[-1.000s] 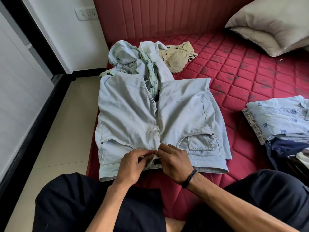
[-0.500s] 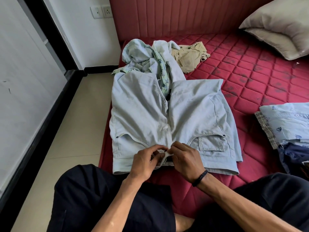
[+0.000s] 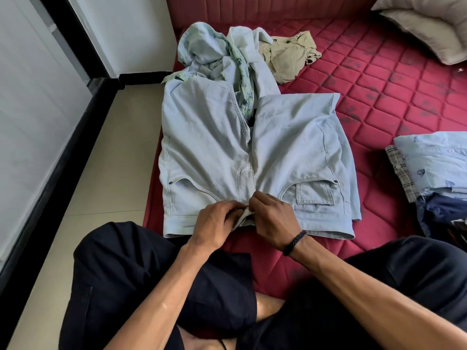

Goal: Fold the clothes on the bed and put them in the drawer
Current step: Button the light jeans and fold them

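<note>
Jeans (image 3: 209,147) spread flat on the red bed (image 3: 394,97), near its left edge, front side up. Waistband toward the viewer, legs running away toward the headboard, long axis near to far. Legs folded back partway, so the far ends show as folds. Left leg's far end lying on the pile (image 3: 217,54) of crumpled pale clothes; right leg ending in a straight fold on bare mattress.

Left hand (image 3: 214,221) and right hand (image 3: 273,218) meeting at the middle of the waistband, knuckles up, fingers curled inward, each pinching the fabric at the fly. Fingertips nearly touching each other. Whether button or zip sits between them cannot be told. Both forearms reaching forward from the lower edge, converging. Black wristband (image 3: 294,242) on the right wrist.

Khaki garment (image 3: 290,56) crumpled beyond the pile, toward the headboard. Stack (image 3: 429,162) of folded shirts at the right edge, well apart from the jeans. Pillow (image 3: 429,24) at the far right corner. Knees in black trousers at the bottom, either side of the arms.
</note>
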Action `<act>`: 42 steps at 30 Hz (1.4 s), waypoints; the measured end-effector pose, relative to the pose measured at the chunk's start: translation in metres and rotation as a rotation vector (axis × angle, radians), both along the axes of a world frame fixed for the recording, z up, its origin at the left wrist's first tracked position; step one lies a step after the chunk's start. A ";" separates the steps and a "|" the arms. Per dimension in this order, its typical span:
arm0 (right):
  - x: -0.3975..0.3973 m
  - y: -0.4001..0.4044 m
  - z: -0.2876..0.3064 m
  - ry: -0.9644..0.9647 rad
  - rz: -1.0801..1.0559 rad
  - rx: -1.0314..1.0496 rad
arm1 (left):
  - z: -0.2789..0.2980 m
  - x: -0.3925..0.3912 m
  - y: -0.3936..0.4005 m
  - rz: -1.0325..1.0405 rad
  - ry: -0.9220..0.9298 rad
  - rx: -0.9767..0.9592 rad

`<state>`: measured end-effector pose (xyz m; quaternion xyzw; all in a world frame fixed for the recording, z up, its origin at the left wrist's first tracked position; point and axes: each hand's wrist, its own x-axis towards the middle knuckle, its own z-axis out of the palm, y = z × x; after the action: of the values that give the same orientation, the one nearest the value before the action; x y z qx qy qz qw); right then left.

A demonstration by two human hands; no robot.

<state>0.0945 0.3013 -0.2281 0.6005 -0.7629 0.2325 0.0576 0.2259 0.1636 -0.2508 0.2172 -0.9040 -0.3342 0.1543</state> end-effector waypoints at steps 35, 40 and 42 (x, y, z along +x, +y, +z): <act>-0.058 -0.088 -0.026 -0.458 -0.516 -0.017 | -0.019 -0.130 -0.097 0.361 -0.027 0.292; -0.057 -0.087 -0.028 -0.414 -0.410 -0.003 | -0.022 -0.127 -0.102 0.350 -0.015 0.333; -0.061 -0.087 -0.030 -0.408 -0.384 0.040 | -0.023 -0.128 -0.101 0.342 -0.024 0.322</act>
<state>0.0335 0.2147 -0.2578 0.3868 -0.8629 0.3184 -0.0662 0.0982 0.0626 -0.2734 0.3928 -0.7910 -0.4405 0.1612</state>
